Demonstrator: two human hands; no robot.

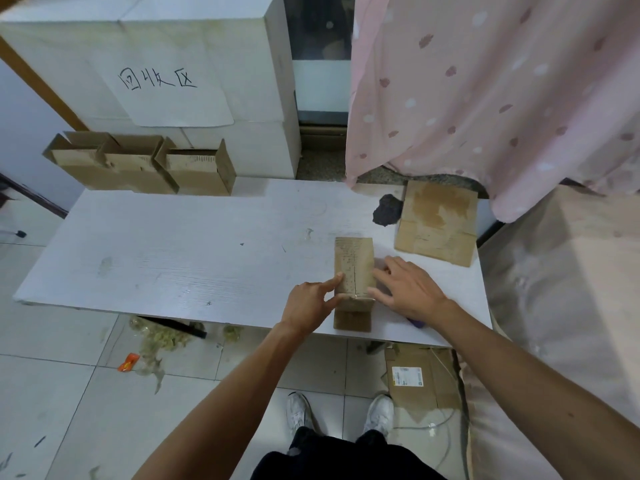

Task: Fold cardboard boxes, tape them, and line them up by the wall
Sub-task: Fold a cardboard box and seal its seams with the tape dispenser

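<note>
Box [354, 268] likely light, stiff, slides easily. Left hand [308, 304] pinches near-left corner; right hand [408, 289] flat-fingered against right wall. Grip side walls.

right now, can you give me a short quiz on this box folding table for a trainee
1. True or false: the left hand holds the small box near the front edge of the table.
2. How many open boxes stand at the back by the white blocks? A two, B three, C five
3. Fill in: the flat cardboard lies at the far ____ corner of the table.
Key: 1 true; 2 B; 3 right
</note>
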